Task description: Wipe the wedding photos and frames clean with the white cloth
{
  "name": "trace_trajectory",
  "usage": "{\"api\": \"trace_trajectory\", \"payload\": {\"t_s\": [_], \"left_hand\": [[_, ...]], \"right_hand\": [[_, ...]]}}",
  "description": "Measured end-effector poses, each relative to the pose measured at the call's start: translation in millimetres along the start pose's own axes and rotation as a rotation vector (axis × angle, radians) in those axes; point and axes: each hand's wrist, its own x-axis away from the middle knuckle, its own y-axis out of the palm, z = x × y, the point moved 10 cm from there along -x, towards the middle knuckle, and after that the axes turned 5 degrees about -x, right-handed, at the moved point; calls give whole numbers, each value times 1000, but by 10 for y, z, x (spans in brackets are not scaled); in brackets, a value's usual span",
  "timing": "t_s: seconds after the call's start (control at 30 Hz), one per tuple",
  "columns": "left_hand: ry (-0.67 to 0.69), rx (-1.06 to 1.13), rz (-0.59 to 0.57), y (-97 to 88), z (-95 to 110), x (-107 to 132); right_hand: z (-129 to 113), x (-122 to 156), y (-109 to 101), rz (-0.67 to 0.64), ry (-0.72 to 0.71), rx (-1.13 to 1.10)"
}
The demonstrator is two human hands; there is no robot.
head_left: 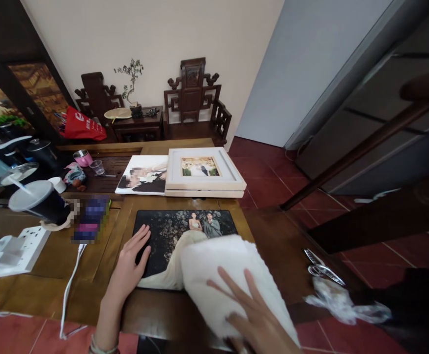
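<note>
photo (162, 246) on probably wooden table (105, 255), red floor (275, 177)

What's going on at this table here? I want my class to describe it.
A person's left hand lies on the left side of a dark photo panel showing a couple. The right hand, fingers spread, is on a white cloth covering the panel's lower right part. Beyond the panel, a framed picture lies beside another print on the table.
</note>
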Motion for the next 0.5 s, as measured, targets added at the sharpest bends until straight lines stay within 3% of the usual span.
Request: {"api": "trace_trajectory", "payload": {"t_s": [0.07, 0.13, 0.23, 0.37, 0.5], "left_hand": [[-1, -1, -6, 3, 2, 4], [6, -3, -13, 1, 17, 6], [12, -8, -15, -9, 37, -1], [25, -4, -2, -26, 60, -16], [16, 8, 4, -28, 50, -19]], "right_hand": [[-82, 76, 20, -37, -28, -6], [23, 0, -35, -52, 5, -35], [447, -330, -210, -11, 128, -67], [893, -880, -360, 34, 148, -36], [914, -1055, -274, 39, 186, -7]]}}
